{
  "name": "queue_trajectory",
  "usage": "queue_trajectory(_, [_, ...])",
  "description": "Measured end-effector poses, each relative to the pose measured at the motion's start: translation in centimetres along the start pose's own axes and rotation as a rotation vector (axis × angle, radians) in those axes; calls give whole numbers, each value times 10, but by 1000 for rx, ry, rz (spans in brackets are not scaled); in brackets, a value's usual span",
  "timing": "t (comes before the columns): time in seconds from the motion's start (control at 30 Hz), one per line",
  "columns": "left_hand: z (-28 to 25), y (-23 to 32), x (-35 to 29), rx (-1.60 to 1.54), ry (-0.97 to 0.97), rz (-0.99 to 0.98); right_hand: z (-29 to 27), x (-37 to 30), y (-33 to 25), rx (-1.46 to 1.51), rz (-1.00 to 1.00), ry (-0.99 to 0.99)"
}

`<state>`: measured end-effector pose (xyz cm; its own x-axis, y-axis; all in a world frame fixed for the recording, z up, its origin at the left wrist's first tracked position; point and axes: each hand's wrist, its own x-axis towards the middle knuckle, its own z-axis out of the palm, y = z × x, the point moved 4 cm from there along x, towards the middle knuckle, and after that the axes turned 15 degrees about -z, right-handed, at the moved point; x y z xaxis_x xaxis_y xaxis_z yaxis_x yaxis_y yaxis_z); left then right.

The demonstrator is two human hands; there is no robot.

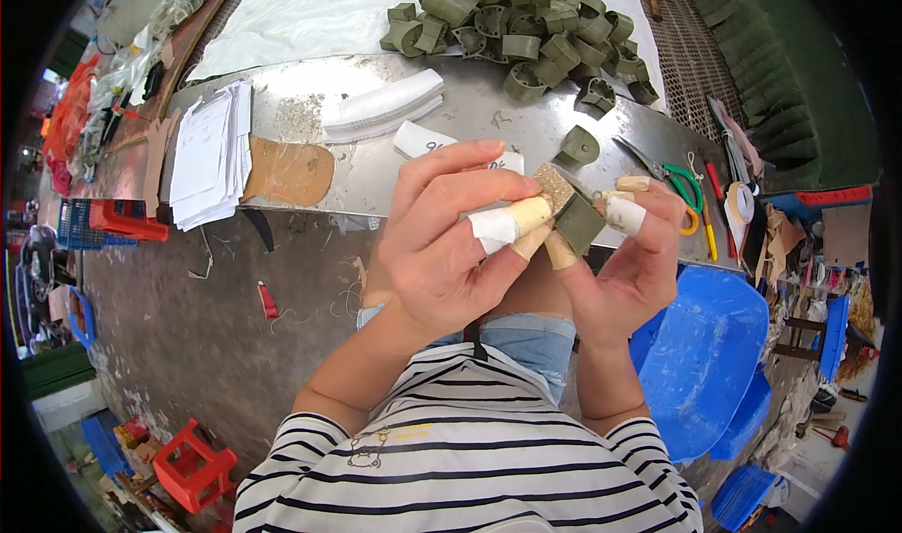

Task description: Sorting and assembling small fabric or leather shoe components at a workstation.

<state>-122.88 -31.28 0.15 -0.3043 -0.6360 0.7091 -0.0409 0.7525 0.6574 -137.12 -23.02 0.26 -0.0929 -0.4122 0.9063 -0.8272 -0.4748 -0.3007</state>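
Observation:
My right hand [628,270] grips a small olive-green curved moulded part [580,225] between thumb and fingers. Pinched in my left hand [449,237] is a small tan, grainy piece that looks like sandpaper [552,187], touching the upper edge of the green part. White and cream wraps cover several fingertips on both hands. A single matching green part [579,145] lies on the metal table [291,87] just beyond my hands. Farther back, many such parts form a pile [526,30] on a white sheet.
Right of my hands lie green-handled pliers [684,185], a yellow tool [709,235] and a tape roll [742,201]. White strips [383,108] and a paper stack [211,157] rest on the left. A blue tub [705,355] stands below right; a red stool [193,467] sits lower left.

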Motion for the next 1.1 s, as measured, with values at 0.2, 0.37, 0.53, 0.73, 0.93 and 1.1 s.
queue_trajectory(0.2, [8, 0, -5, -398, -97, -363, -1, -5, 7, 71, 77, 23])
queue_trajectory(0.37, [-3, -7, -4, -140, -166, -253, -1, -6, 11, 36, 52, -21])
queue_trajectory(0.53, [-1, -15, -4, -366, -99, -378, 5, -7, 8, 77, 72, -5])
queue_trajectory(0.73, [7, -22, -22, -677, 84, -653, 12, -4, 4, 1, 15, -50])
queue_trajectory(0.93, [1, -14, -11, -48, 28, -76, 11, -2, 4, 2, 17, -45])
queue_trajectory(1.1, [0, -9, -6, 57, -21, -42, 10, -3, 8, 17, 3, -33])
